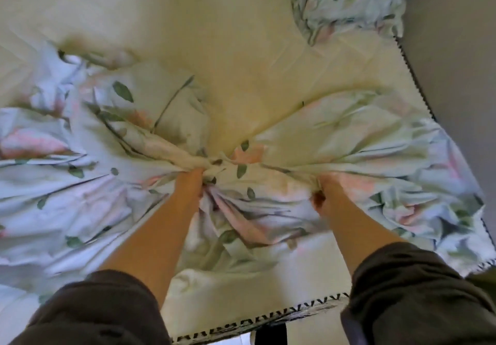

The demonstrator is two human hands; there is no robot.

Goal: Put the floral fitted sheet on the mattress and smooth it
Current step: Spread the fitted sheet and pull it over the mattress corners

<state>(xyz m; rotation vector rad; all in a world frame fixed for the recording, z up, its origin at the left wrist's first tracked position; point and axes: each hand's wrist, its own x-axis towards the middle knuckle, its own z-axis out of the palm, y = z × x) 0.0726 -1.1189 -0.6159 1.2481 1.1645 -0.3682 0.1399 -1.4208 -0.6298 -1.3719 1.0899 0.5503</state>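
The floral fitted sheet, pale with pink flowers and green leaves, lies bunched and wrinkled across the near part of the cream mattress. My left hand grips a gathered fold of the sheet near the middle. My right hand grips another bunch of it a little to the right. The cloth between the two hands is drawn into tight creases. The fingers of both hands are mostly buried in the fabric. Dark sleeves cover my upper arms.
More crumpled floral fabric lies at the far right of the mattress. A black zigzag-stitched mattress edge runs down the right side and along the near edge. Grey floor lies to the right.
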